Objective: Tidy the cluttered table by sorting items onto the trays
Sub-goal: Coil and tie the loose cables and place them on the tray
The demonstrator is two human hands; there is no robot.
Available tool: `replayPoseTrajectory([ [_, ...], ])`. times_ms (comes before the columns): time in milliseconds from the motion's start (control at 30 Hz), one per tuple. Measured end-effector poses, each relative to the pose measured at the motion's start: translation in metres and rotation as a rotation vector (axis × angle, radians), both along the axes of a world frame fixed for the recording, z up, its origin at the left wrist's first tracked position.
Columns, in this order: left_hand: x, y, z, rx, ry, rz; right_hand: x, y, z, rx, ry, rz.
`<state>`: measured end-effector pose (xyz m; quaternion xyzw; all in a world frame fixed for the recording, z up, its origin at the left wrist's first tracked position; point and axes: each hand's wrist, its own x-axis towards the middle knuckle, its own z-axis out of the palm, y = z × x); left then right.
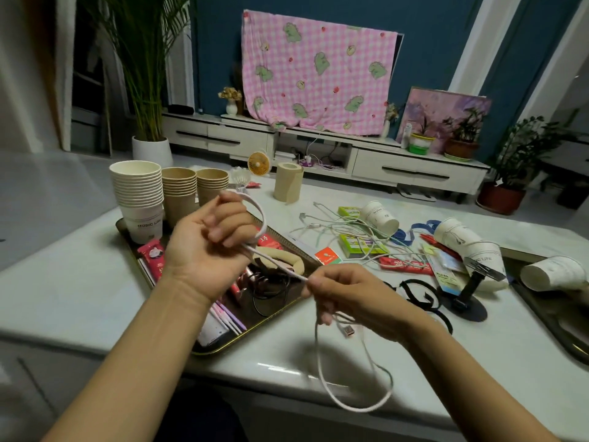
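Both hands hold one pale pink charging cable (350,390) above the table's front edge. My left hand (210,240) is closed on a loop of it that arcs over the fingers. My right hand (344,295) pinches the stretch coming from the left hand, and the rest hangs below in a long loop with its USB plug (348,330) under the palm. Below my left hand lies the dark gold-rimmed tray (277,317), holding stacked paper cups (140,193), red sachets, pens, black hair ties and a beige band. A second dark tray (554,317) sits at the right edge.
On the pale table (79,282) lie tangled white cables (338,231), green packets, red sachets, toppled white paper cups (381,216), a black phone stand (468,298), a black headband and a paper roll (288,181). A TV cabinet and potted plants stand behind.
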<state>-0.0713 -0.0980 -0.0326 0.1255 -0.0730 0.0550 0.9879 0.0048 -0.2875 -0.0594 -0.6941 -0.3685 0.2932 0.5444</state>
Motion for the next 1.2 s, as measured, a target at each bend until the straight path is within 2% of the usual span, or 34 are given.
replayPoseTrajectory([
  [67, -0.004, 0.006, 0.003, -0.057, -0.070, -0.102, 0.010, -0.003, 0.002, -0.034, -0.018, -0.022],
  [100, -0.006, 0.005, 0.007, -0.006, -0.087, -0.146, 0.013, -0.002, 0.005, -0.089, -0.090, -0.061],
  [133, -0.006, 0.003, 0.009, 0.130, -0.066, -0.150, 0.016, 0.001, 0.007, -0.158, -0.198, -0.120],
  [200, -0.003, -0.008, 0.011, 0.585, 0.082, -0.081, 0.021, 0.008, 0.015, -0.260, -0.435, -0.268],
  [267, 0.002, -0.023, 0.006, 1.000, 0.248, -0.004, 0.023, 0.017, 0.023, -0.253, -0.600, -0.417],
  [300, 0.005, -0.031, 0.003, 1.127, 0.319, 0.037, 0.020, 0.022, 0.028, -0.208, -0.618, -0.470],
  [367, 0.010, -0.043, -0.006, 1.211, 0.427, 0.128, 0.011, 0.030, 0.035, -0.090, -0.551, -0.503],
  [467, 0.014, -0.050, -0.011, 1.138, 0.524, 0.296, -0.012, 0.041, 0.033, -0.054, -0.573, -0.473],
  [533, 0.015, -0.048, -0.009, 0.936, 0.499, 0.339, -0.028, 0.046, 0.024, -0.033, -0.690, -0.476],
  [600, 0.014, -0.046, -0.004, 0.664, 0.402, 0.246, -0.039, 0.047, 0.017, 0.046, -0.755, -0.475],
  [700, 0.010, -0.043, 0.002, 0.431, 0.311, 0.140, -0.046, 0.049, 0.010, 0.067, -0.740, -0.461],
  [767, 0.010, -0.038, 0.004, 0.351, 0.314, 0.131, -0.047, 0.048, 0.006, 0.106, -0.588, -0.432],
  [867, 0.009, -0.023, 0.007, 0.197, 0.273, 0.150, -0.047, 0.038, 0.010, 0.202, -0.228, -0.368],
  [967, 0.007, -0.012, 0.009, 0.097, 0.163, 0.149, -0.040, 0.024, 0.016, 0.135, 0.100, -0.168],
  [1033, 0.007, -0.014, 0.009, 0.117, 0.114, 0.128, -0.035, 0.019, 0.019, 0.068, 0.215, -0.014],
  [1100, 0.007, -0.018, 0.008, 0.138, 0.098, 0.101, -0.033, 0.017, 0.018, 0.104, 0.283, 0.081],
  [1200, 0.006, -0.024, 0.007, 0.146, 0.095, 0.053, -0.033, 0.016, 0.019, 0.055, 0.249, 0.148],
])
